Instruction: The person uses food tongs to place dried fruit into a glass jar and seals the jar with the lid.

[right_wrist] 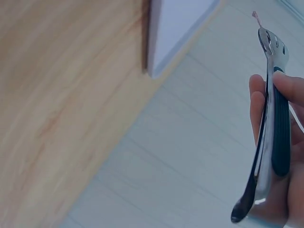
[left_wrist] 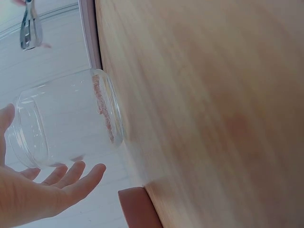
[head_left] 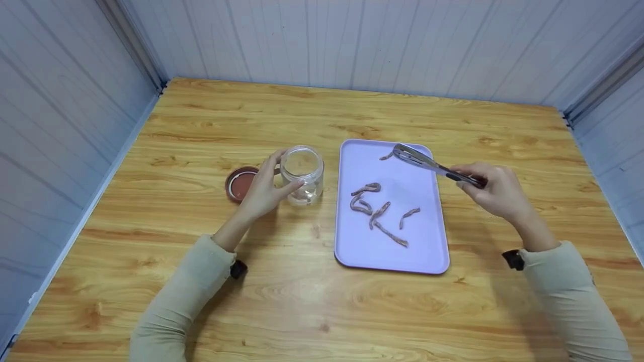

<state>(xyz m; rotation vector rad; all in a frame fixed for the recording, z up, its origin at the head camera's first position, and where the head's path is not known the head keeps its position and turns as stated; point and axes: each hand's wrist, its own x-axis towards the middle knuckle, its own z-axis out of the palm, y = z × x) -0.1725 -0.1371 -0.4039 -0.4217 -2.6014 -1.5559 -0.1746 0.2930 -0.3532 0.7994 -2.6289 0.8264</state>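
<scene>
Left hand (head_left: pixel 264 190): we see it half-curled round the jar (head_left: pixel 310 187)
Right hand (head_left: pixel 495 192): closed round tongs (head_left: pixel 427 163)
Tray (head_left: pixel 397 188): between the hands

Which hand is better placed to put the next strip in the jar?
Probably the right hand: its tongs grip a strip above the tray, while the left hand holds the open jar.
</scene>
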